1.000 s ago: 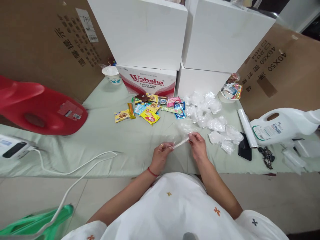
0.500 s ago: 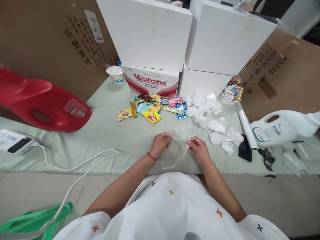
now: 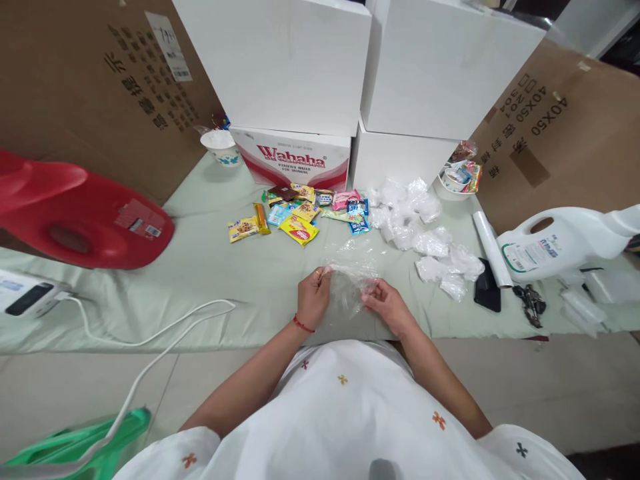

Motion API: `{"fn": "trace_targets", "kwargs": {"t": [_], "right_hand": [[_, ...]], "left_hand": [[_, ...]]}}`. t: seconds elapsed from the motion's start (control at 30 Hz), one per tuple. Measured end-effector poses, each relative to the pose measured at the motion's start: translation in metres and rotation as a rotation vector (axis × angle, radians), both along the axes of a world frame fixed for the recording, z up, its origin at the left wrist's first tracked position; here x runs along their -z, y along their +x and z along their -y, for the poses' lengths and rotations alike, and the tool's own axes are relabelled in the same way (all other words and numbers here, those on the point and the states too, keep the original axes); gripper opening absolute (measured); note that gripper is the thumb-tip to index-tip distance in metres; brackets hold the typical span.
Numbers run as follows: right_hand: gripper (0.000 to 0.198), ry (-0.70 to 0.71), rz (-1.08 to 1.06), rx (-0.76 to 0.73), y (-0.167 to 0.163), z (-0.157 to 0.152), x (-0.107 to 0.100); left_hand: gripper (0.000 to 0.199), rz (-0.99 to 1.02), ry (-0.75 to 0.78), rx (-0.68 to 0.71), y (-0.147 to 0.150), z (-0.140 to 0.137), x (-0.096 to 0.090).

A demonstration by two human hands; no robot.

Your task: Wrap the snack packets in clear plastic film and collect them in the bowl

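Thin, clear plastic film (image 3: 345, 303) was spread between the person's two hands, low above the pale green cloth-covered table (image 3: 200, 273), near its front edge. Its gathered upper edge ran left to right, the right end dipping slightly toward the wearer; the full outline, and so its long axis, could not be made out. The left hand (image 3: 314, 297) pinched one end, thumb against fingers; the right hand (image 3: 387, 305) pinched the other, fingertips narrow. Counted: one red plastic jug (image 3: 125, 230), one white plastic jug (image 3: 565, 243), four stacked cardboard boxes (image 3: 295, 73). Glossy, flat, coloured snack packets (image 3: 299, 230) overlapped too much to count, likewise the crinkled, lumpy, clear-wrapped white bundles (image 3: 405, 223) beside them.
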State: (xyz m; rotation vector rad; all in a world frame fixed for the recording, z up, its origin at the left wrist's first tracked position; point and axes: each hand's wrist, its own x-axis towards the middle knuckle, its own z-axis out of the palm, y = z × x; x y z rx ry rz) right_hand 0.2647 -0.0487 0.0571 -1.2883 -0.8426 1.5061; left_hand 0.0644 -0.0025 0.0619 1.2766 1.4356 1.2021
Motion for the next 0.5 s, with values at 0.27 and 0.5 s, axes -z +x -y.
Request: {"fn": "trace_targets", "kwargs": {"t": [0.27,0.5], "right_hand": [[0.049,0.083,0.012,0.002,0.023,-0.006,-0.004],[0.036,0.253,0.235,0.011,0.018,-0.041,-0.027]], "left_hand": [[0.024,0.022,0.046,-0.067,-0.021,0.0,-0.002],[0.031,-0.018,0.046,0.104,-0.015,0.013,-0.007]]}}
